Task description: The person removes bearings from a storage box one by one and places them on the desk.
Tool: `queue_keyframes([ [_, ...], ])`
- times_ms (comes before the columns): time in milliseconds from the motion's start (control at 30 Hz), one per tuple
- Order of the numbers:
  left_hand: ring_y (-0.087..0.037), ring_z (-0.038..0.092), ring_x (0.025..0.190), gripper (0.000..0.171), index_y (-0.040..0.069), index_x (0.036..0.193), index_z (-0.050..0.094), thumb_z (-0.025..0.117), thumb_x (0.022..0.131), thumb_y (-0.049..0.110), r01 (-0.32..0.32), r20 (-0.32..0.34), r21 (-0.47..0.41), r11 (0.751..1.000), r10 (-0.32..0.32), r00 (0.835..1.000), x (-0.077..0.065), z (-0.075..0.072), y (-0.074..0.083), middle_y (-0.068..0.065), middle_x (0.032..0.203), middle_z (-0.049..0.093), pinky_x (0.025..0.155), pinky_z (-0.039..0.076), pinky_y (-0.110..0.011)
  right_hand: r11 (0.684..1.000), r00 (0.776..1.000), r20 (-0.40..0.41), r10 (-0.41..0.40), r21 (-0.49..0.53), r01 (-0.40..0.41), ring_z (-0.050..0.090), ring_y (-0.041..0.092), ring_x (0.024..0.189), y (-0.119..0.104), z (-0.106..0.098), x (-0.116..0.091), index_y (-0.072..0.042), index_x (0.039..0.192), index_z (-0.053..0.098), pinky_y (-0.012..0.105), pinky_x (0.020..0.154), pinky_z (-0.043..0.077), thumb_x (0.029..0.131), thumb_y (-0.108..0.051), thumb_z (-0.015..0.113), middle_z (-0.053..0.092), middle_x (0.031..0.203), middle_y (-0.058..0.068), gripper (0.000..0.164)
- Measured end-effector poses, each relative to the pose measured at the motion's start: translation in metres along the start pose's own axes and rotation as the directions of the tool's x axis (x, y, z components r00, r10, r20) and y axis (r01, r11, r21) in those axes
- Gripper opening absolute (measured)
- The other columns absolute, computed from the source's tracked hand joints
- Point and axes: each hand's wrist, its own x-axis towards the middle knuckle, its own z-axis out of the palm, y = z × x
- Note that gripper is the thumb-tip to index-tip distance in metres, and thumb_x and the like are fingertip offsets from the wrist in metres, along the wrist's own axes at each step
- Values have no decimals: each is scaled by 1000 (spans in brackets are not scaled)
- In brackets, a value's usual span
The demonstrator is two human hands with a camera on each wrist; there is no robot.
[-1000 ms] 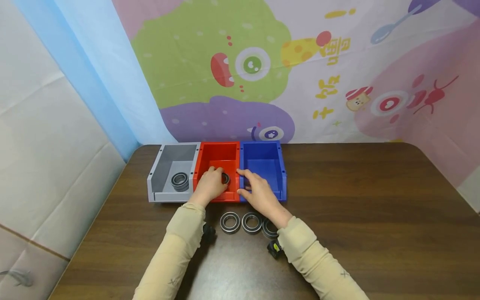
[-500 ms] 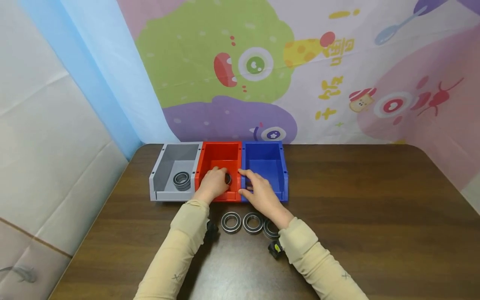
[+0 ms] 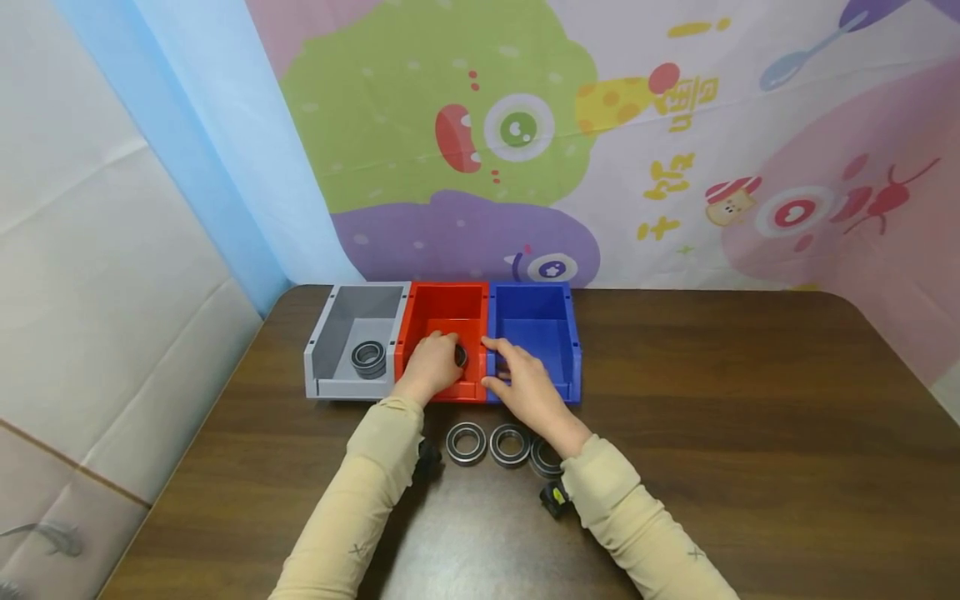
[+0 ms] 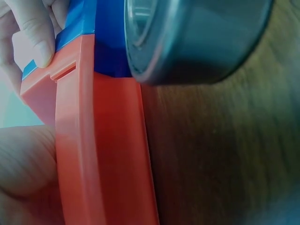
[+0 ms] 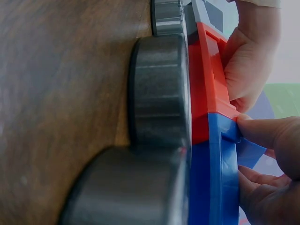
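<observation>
My left hand (image 3: 431, 367) reaches into the red bin (image 3: 450, 302), fingers curled round a bearing (image 3: 461, 357) that is mostly hidden by them. With thumb and fingers, my right hand (image 3: 525, 392) grips the side wall of the blue bin (image 3: 534, 307) where it meets the red one; some fingertips are out of sight inside. A grey bin (image 3: 367, 302) adjoins on the left, with stacked bearings (image 3: 368, 358) inside near its front. In front of the bins lie a bearing (image 3: 467, 443), a middle bearing (image 3: 510, 446) and a right bearing (image 3: 546, 458) partly under my right wrist.
The bins stand side by side near the back of the brown wooden table (image 3: 712, 417). Behind them hangs a printed cloth (image 3: 465, 233), and a pale padded panel (image 3: 112, 292) stands at the left. Black wrist cameras sit under both wrists, close to the loose bearings.
The head view has shifted slightly, so everything sits a little further right. My left hand now covers more of the bearing in the red bin; my right hand keeps its grip.
</observation>
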Motion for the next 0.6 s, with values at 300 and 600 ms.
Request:
queue_keyframes([
  [300,-34,55,86,35,1,101,60,71,71,15,-2,-74,-28,1000,0,997,-3,1,-2,-18,93,58,80,46,-41,999,998,-27,-49,1,49,62,26,99,2,1,1,-12,131,46,33,80,51,80,-12,67,51,128,14,55],
  [600,-35,49,94,45,2,106,55,75,69,17,32,-102,-75,997,-39,994,-4,3,-2,-20,102,52,83,44,-40,1000,999,-19,-28,1,28,62,26,100,0,0,1,-15,131,46,33,81,50,81,-13,67,50,129,13,55],
])
